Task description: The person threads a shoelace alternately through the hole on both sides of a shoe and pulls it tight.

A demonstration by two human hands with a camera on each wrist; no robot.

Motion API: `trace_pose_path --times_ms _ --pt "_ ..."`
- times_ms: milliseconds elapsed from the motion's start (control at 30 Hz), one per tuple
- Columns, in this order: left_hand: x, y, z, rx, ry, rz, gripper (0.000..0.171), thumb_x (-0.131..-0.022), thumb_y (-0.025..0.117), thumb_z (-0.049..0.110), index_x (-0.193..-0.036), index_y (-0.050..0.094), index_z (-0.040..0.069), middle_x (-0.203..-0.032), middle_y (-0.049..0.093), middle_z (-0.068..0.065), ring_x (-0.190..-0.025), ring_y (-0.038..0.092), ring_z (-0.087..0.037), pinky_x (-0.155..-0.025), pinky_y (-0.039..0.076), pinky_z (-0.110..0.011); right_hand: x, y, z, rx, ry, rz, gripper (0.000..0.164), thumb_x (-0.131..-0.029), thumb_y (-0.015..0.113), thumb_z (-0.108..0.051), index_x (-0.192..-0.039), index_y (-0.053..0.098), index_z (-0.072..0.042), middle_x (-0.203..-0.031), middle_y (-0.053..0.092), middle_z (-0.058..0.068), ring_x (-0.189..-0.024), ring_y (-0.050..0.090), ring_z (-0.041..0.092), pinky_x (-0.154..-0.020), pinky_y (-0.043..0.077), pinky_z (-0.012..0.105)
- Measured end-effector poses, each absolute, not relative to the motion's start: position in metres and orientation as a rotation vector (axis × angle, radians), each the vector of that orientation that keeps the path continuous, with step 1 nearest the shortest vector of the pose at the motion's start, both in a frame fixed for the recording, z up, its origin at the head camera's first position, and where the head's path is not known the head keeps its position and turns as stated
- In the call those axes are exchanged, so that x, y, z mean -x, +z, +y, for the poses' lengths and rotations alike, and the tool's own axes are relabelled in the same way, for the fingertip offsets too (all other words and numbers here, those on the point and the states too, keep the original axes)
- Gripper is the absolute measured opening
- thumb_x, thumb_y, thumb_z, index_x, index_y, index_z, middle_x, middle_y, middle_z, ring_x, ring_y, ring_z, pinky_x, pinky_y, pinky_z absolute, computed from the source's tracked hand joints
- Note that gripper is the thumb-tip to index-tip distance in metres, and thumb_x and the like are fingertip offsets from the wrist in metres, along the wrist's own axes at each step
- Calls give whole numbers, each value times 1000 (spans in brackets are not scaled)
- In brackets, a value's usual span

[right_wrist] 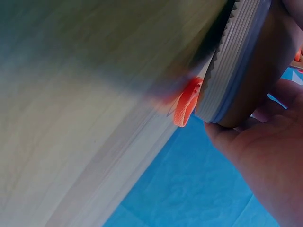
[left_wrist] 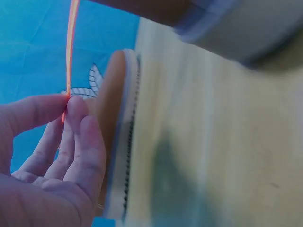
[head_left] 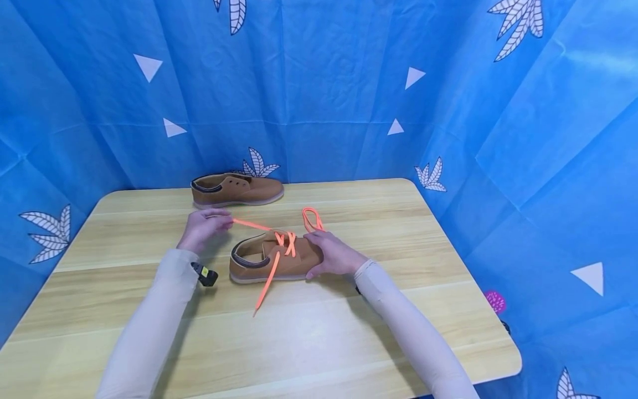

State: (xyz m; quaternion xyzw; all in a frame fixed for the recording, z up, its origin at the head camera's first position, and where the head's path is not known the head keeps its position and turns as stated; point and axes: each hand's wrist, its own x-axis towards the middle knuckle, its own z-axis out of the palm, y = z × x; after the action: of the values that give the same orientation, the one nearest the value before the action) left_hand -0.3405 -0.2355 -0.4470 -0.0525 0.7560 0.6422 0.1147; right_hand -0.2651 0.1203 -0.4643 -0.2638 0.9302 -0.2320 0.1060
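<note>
A brown shoe [head_left: 299, 263] sits on the table with its toe to the right, an orange shoelace [head_left: 291, 244] crossed through its eyelets. My left hand [head_left: 205, 226] pinches one end of the lace [left_wrist: 71, 52] between thumb and index finger, drawing it out to the left above the heel. Around the toe, my right hand [head_left: 335, 254] grips the shoe, thumb on the near side, as the right wrist view also shows with the toe and sole [right_wrist: 232, 66]. Another lace end [head_left: 268, 282] hangs over the near side onto the table. Behind the toe lies an orange loop [head_left: 310, 216].
A second brown shoe [head_left: 249, 191] without a lace stands at the table's back edge, beyond my left hand. Blue patterned curtains [head_left: 324, 100] rise behind and to the right of the wooden table [head_left: 399, 221].
</note>
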Motion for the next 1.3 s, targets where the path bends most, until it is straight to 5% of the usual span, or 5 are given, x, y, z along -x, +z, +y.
trace_pose_path --times_ms 267,500,867,1133,1300 --pt "333 -460 -242 153 1687 2260 49 -103 63 18 -147 52 -3 -90 71 19 -90 72 2 -95 56 -24 267 -468 121 773 -715 2740 109 -72 94 -45 -156 40 -2 -163 40 20 -152 37 36 -125 33 48" --pt "327 -469 -244 92 1589 2268 47 -102 63 16 -143 53 -6 -113 76 -2 -92 73 -2 -92 58 -23 268 -469 119 758 -700 2733 111 -72 93 -48 -158 38 -5 -165 37 17 -154 35 35 -126 31 46" --pt "316 -474 -243 -188 1175 2475 32 -101 63 18 -125 69 -2 -91 72 -4 -79 63 -15 -69 52 -28 272 -471 133 787 -798 2653 114 -77 90 -49 -162 29 -5 -170 28 16 -158 26 35 -128 27 49" --pt "305 -469 -254 -293 1039 2542 37 -105 58 28 -125 69 -1 -98 74 -11 -83 65 -18 -72 51 -31 293 -456 170 487 -1315 2643 56 -102 66 -32 -148 52 -4 -150 57 17 -134 58 33 -114 47 51" --pt "303 -470 -267 -265 1045 2526 37 -107 55 29 -126 68 0 -102 74 -12 -86 66 -18 -73 52 -31 308 -448 172 340 -1327 2718 36 -104 62 -24 -133 65 -2 -130 69 16 -116 67 32 -101 55 46"
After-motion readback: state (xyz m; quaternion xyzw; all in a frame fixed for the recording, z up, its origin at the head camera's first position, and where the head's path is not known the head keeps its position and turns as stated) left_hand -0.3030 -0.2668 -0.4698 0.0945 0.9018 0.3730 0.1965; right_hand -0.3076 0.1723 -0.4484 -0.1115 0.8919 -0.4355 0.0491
